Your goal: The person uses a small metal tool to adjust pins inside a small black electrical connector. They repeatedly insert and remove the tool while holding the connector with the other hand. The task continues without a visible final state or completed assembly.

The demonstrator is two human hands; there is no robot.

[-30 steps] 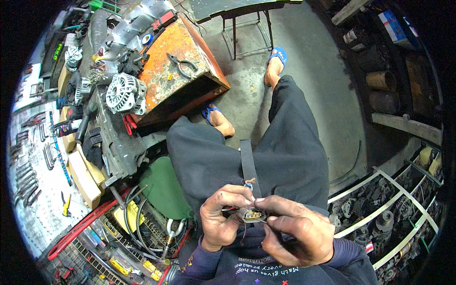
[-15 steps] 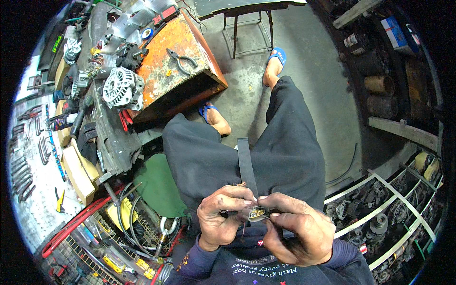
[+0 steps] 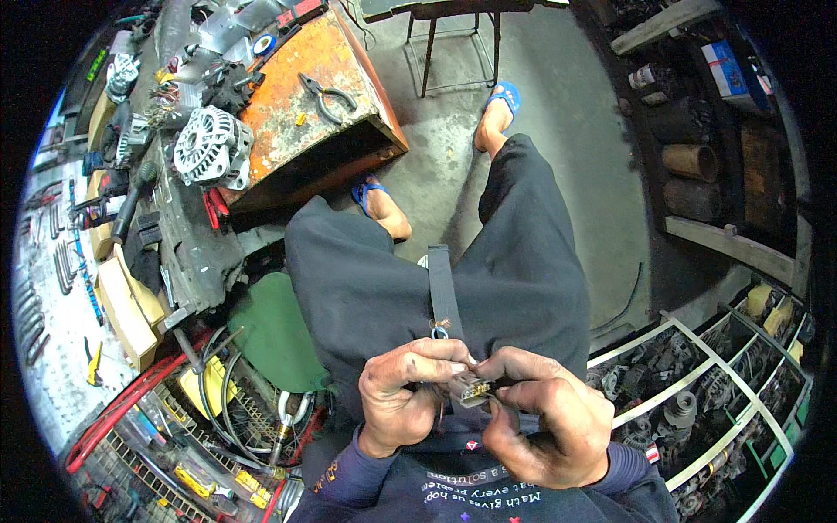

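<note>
One rusty orange cabinet [image 3: 275, 113], one silver alternator [image 3: 209, 148] beside it: ahead, to your left.
Your left hand [image 3: 399, 398] grips the small grey connector [image 3: 472, 391] above your lap [image 3: 370, 288]; your right hand [image 3: 554, 415] bunches its fingertips at the connector's edge, their hold unclear.

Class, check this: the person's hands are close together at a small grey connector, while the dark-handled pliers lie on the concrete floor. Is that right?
Only the resting place is wrong: the head view shows the dark-handled pliers lying on the worn orange box. The left hand and right hand are indeed close together at the small grey connector.
</note>
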